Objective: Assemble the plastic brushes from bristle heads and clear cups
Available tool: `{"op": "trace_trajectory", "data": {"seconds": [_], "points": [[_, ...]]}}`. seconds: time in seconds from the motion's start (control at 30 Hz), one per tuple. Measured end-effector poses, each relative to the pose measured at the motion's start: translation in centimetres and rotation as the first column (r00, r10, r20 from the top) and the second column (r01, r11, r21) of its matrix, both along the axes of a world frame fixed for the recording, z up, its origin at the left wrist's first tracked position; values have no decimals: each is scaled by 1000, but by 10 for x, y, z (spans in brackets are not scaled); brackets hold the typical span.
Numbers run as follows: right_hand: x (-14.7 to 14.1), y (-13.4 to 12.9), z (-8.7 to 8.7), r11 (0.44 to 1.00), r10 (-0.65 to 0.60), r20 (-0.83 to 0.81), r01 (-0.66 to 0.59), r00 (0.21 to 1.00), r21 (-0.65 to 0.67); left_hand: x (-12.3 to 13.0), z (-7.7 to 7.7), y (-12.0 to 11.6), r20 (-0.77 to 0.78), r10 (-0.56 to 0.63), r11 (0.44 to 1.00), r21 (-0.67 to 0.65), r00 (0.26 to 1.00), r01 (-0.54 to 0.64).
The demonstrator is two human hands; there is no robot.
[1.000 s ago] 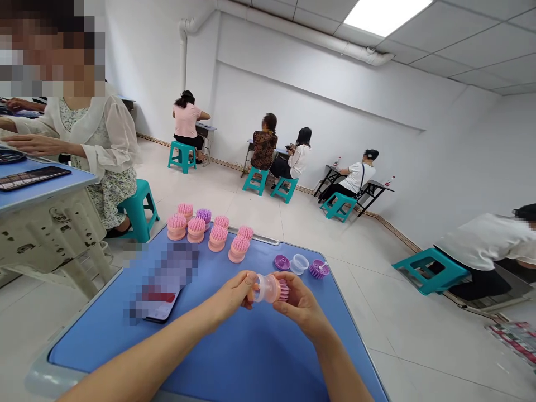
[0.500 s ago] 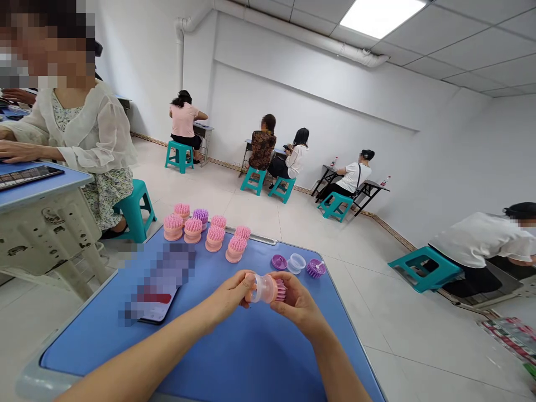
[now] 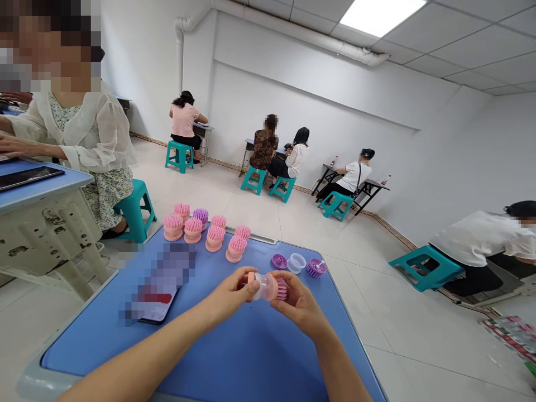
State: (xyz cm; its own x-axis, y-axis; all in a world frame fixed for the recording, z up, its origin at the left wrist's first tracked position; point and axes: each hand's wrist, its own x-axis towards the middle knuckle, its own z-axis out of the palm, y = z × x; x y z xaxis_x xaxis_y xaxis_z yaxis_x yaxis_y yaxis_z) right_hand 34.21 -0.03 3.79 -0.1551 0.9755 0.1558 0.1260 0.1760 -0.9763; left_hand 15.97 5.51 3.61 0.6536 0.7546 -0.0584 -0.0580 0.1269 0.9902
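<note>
Your grip is closed, both hands pressed around a single pink-bristled brush (image 3: 268,287): your left hand (image 3: 229,294) pinches its pink cap (image 3: 250,278) and clear plastic body (image 3: 263,286), while your right hand (image 3: 299,304) cups the bristles (image 3: 282,289). The brush is held level above the middle of the counter, touching nothing else.

**Room.** Six co-workers sit on six teal stools (image 3: 180,156) across the tiled floor (image 3: 355,318), mostly turned to their own small tables; the nearest, in a floral dress (image 3: 109,190), sits at a blue-topped desk (image 3: 46,184) to your left.

**Counter.** The blue counter (image 3: 234,352) carries every loose part, ranged along its far side and left of your hands.

**Handling (judged by appearance).** The brush is probably light and hollow. Its smooth, stiff body may slip under dry fingers, and the soft bristles will likely bend under pressure, so take hold of the body or cap, not the bristles.

**Count.** Eight brushes stand bristles up near the far edge — seven pink brushes (image 3: 193,229) and one purple brush (image 3: 201,215). To their right lie three separate parts — one clear cup (image 3: 297,262), one purple bristled head (image 3: 315,268) and one purple disc (image 3: 279,261). One phone (image 3: 154,314) lies left of your hands, largely hidden by a pixelated patch.
</note>
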Motion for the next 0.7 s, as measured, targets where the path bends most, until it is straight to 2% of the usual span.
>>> {"op": "trace_trajectory", "data": {"seconds": [0.27,0.47,0.7], "points": [[2,-4,9,975,-104,218,55,970,217,-3,3,1,98,-57,998,-20,994,59],[3,-7,14,939,-164,345,38,924,342,0,6,3,67,-54,997,-44,996,57],[1,-9,19,902,-232,392,46,890,429,-2,6,8,9,-86,996,37,996,85]]}}
